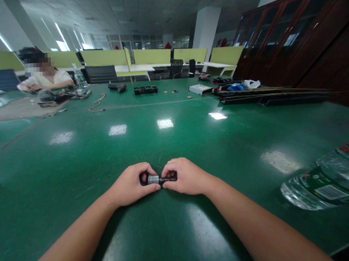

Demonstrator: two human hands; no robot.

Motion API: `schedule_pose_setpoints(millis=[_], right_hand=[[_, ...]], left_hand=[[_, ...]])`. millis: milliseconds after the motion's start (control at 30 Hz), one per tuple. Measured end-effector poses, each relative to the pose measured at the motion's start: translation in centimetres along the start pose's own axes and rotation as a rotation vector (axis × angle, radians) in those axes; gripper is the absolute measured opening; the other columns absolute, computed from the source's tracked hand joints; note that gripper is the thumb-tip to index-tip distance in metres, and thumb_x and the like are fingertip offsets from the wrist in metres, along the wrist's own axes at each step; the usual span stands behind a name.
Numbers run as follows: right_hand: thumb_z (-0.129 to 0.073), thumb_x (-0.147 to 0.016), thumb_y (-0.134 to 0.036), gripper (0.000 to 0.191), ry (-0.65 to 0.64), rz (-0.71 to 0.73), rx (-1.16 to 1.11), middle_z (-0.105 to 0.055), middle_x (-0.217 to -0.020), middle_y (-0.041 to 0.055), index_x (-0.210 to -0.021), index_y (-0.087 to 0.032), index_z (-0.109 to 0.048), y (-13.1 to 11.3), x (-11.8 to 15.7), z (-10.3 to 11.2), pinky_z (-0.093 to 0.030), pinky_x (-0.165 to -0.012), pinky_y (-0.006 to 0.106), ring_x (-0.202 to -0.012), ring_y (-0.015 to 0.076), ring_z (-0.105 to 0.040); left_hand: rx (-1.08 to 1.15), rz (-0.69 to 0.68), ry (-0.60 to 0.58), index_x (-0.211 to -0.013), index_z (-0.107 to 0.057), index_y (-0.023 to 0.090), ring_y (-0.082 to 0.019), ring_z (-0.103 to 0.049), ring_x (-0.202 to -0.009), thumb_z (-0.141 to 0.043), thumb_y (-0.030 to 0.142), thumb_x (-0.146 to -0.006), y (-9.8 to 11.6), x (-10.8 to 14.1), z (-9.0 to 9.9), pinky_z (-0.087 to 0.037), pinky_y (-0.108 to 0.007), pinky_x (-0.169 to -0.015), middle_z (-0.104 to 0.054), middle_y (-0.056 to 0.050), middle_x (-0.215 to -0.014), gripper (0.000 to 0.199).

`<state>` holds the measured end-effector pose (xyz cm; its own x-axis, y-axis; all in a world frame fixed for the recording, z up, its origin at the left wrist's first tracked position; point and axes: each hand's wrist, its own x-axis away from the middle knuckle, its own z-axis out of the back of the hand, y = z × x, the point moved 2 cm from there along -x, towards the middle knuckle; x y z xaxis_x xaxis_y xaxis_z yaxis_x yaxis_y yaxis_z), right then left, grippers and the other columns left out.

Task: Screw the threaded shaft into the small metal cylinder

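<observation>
Near the front middle of the green table, both my hands meet over a small silver metal cylinder (153,179) that looks like a small motor. It lies sideways, with a thin dark ridged shaft (167,179) pointing right. My left hand (135,183) is curled round the cylinder, thumb and fingers closed on it. Around the shaft, the fingers and thumb of my right hand (184,176) are pinched together. My fingers hide parts of both ends, so I cannot tell whether shaft and cylinder are one piece.
A large clear water bottle (328,180) lies on the green table (175,142) at the right. Farther back are a power drill (117,87), a black tray-like block (146,90), a cord (97,103) and long dark strips (275,94). Another person (47,77) sits at the far left.
</observation>
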<state>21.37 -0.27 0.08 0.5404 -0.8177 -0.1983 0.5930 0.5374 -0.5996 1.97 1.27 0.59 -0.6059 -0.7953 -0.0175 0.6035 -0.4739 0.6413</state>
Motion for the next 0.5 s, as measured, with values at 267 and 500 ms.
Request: schedule_pose_setpoints(millis=[267, 500], right_hand=[[-0.07, -0.073, -0.019, 0.011, 0.005, 0.001, 0.02, -0.063, -0.074, -0.0004, -0.084, -0.017, -0.07, -0.12, 0.01, 0.04, -0.038, -0.063, 0.022, -0.068, 0.0109, -0.054], [-0.07, -0.075, -0.021, 0.011, -0.012, -0.008, 0.041, -0.063, -0.075, 0.0001, -0.086, -0.017, -0.07, -0.45, 0.04, 0.05, -0.038, -0.064, 0.023, -0.069, 0.0114, -0.054]], left_hand=[[-0.002, 0.007, -0.004, -0.085, -0.063, 0.017, -0.014, -0.053, -0.065, -0.07, 0.036, -0.076, 0.01, -0.01, -0.02, -0.037, -0.023, -0.058, -0.056, 0.003, -0.07, 0.022], [-0.006, -0.004, -0.007, -0.087, -0.064, 0.018, -0.014, -0.053, -0.065, -0.07, 0.038, -0.077, -0.2, -0.06, -0.12, -0.037, -0.024, -0.059, -0.057, 0.003, -0.071, 0.023]])
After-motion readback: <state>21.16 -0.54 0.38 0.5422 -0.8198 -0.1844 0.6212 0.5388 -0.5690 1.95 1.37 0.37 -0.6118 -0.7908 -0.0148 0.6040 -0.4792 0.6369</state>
